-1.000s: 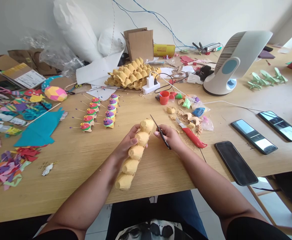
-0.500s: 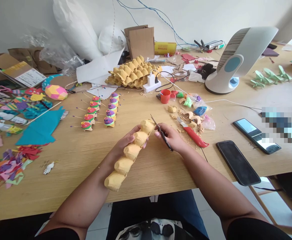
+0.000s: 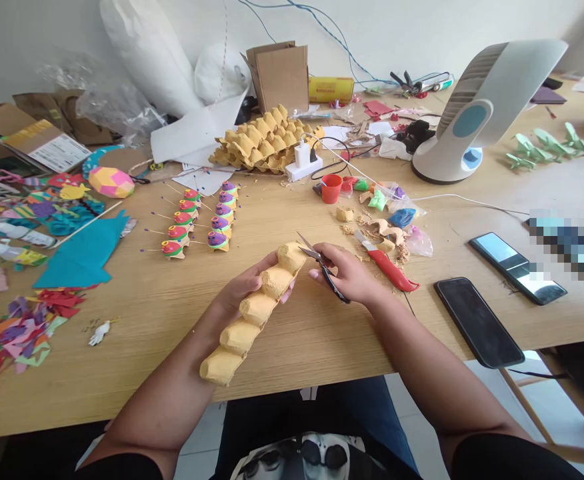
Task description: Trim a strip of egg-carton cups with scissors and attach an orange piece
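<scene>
My left hand [image 3: 245, 285] grips a strip of yellow egg carton [image 3: 257, 309], its row of cups facing up and slanting toward me. In my right hand [image 3: 345, 272] is a pair of dark-handled scissors [image 3: 328, 268]. Their blades are apart at the strip's far end cup, near its right edge. Beyond my hands stand two rows of painted egg-carton caterpillars, one red and green [image 3: 179, 232], the other purple and green [image 3: 221, 223], with pin-like feelers on the red row.
A red-handled knife [image 3: 387, 267] lies by carton scraps right of my hands, near a red cup [image 3: 331, 189]. Two phones, one black [image 3: 479, 323], lie further right. A white fan [image 3: 472, 120] and stacked egg trays [image 3: 265, 141] stand behind. Coloured paper scraps [image 3: 27, 327] cover the left.
The carton strip has shifted slightly left and toward me with my left hand. The scissors' blades have opened wider and now meet the strip's far end.
</scene>
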The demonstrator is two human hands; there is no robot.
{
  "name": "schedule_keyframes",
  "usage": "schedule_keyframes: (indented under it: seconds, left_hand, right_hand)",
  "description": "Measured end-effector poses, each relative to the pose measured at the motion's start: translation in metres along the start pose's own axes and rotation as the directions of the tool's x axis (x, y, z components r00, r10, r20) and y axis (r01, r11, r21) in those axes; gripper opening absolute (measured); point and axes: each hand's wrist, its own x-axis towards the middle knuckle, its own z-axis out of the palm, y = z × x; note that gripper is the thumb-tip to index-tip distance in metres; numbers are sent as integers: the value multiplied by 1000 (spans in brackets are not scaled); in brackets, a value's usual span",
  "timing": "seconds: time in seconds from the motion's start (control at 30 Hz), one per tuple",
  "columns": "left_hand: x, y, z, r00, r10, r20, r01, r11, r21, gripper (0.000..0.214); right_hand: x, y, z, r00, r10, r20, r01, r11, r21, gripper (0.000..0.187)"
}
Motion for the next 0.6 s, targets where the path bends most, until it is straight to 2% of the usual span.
schedule_keyframes:
  seconds: [0.27,0.6]
  left_hand:
    - [-2,6,8,999,-24,23,25,999,-27,71]
    - [-7,2,3,999,-30,27,30,1000,5,71]
  right_hand:
    - [1,2,-10,995,-90,33,94,988,-124,44]
    - [1,4,-9,998,-62,6,62,992,-112,48]
